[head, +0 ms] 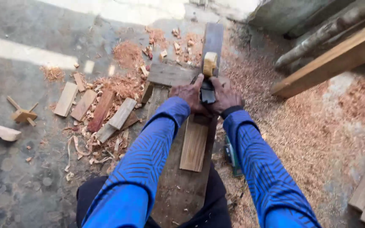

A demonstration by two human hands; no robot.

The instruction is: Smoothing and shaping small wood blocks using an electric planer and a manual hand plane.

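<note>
Your left hand [189,96] and right hand [224,97] clamp together on the wooden hand plane [208,80], which sits on a pale strip [194,143] atop the long plank [178,185]. Offcuts [102,110] lie left.

Both hands, left hand [189,95] and right hand [226,98], sit side by side on the plane [208,86], which rides a strip [194,144] lying on the plank [178,185], offcuts [102,110] to the left, sawdust [305,135] right.
</note>
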